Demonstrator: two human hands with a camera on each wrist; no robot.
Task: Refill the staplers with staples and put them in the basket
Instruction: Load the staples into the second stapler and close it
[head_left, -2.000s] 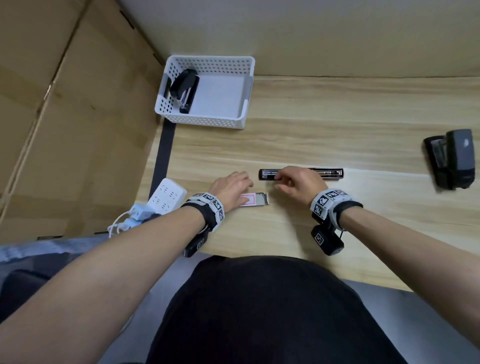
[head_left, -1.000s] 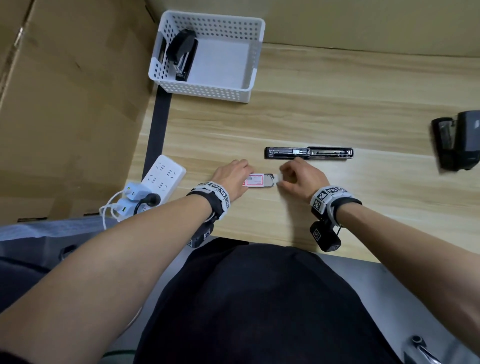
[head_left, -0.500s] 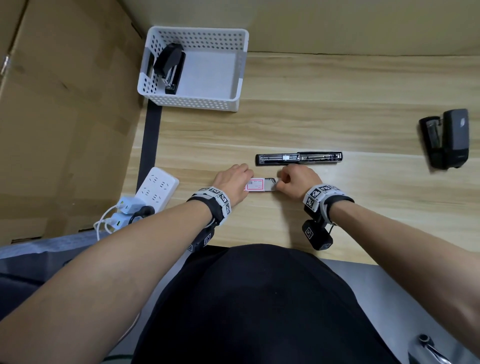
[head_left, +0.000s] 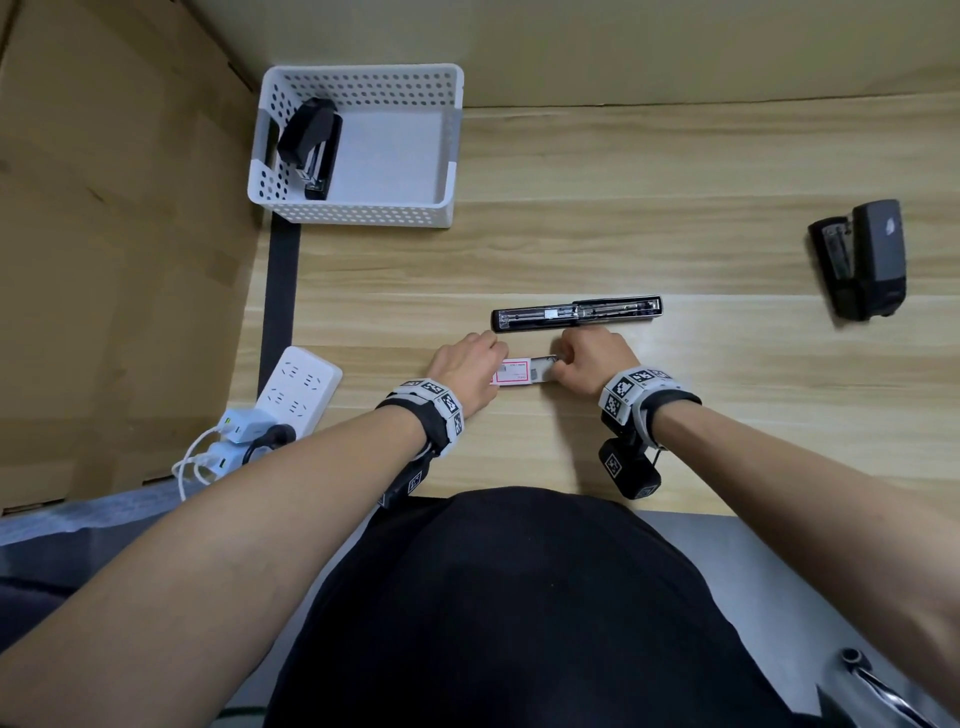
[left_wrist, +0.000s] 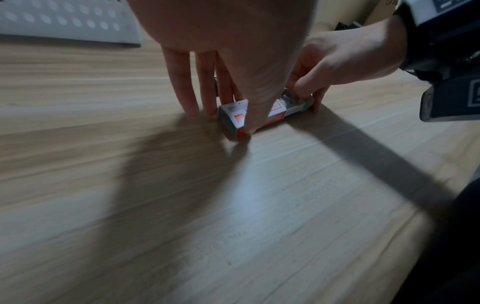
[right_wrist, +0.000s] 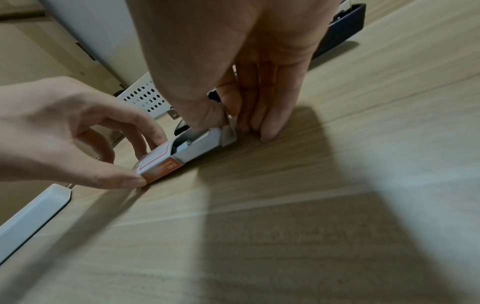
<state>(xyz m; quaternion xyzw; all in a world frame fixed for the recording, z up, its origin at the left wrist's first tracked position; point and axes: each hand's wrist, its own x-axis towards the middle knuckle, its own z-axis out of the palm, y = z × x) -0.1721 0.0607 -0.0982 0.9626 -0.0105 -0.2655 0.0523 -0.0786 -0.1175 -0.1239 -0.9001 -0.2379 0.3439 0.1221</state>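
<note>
Two hands work a small staple box lying on the wooden table. Left hand pinches the box's sleeve; right hand pinches its slid-out tray. An opened stapler lies flat just beyond; another stapler sits in the white basket.
</note>
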